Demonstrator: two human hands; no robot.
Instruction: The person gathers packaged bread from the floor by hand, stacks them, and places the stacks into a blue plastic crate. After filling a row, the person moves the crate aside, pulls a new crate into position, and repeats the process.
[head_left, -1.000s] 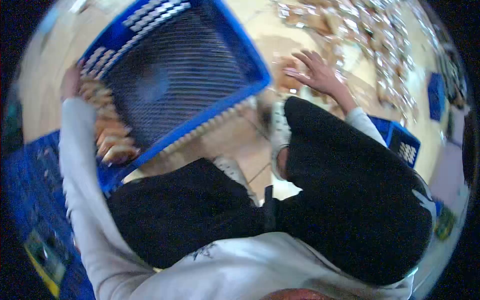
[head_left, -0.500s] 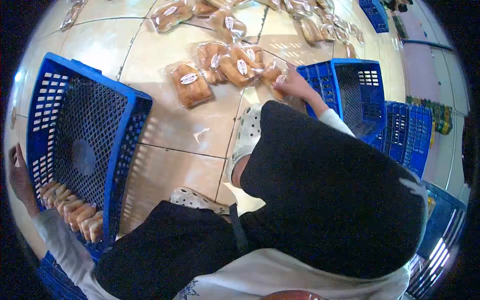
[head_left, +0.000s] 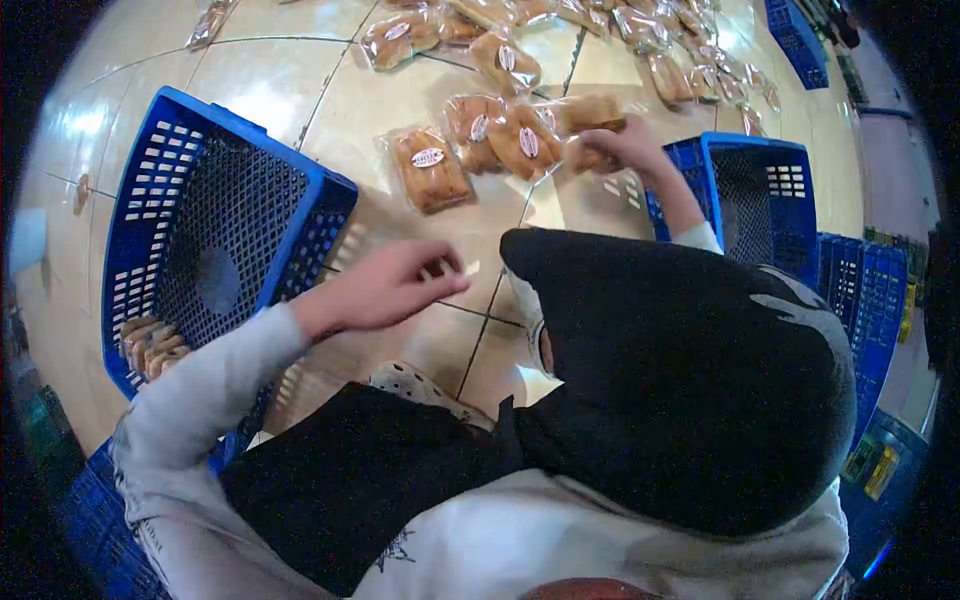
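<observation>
My left hand (head_left: 390, 285) hovers over the floor tiles, fingers curled but apart, with nothing in it. To its left, a blue plastic crate (head_left: 338, 195) has a row of bread packs (head_left: 150, 345) along its near end, partly covered by my sleeve. My right hand (head_left: 632, 148) is closed on a bagged bread (head_left: 592, 157), mostly hidden by the fingers. Beside it lie more clear-bagged breads with white oval labels: a long one (head_left: 578, 113), one in the middle (head_left: 525, 142) and a squarish one (head_left: 428, 168) nearest the crate.
Several more bagged breads (head_left: 505, 62) lie across the far floor. Another blue crate (head_left: 762, 145) stands just right of my right forearm, with stacked blue crates (head_left: 860, 300) behind it. My knees and pale perforated clogs (head_left: 420, 388) are in front.
My left hand has left the outer side of the left crate and come across to the middle. My right hand stays by the breads, and the view has shifted left.
</observation>
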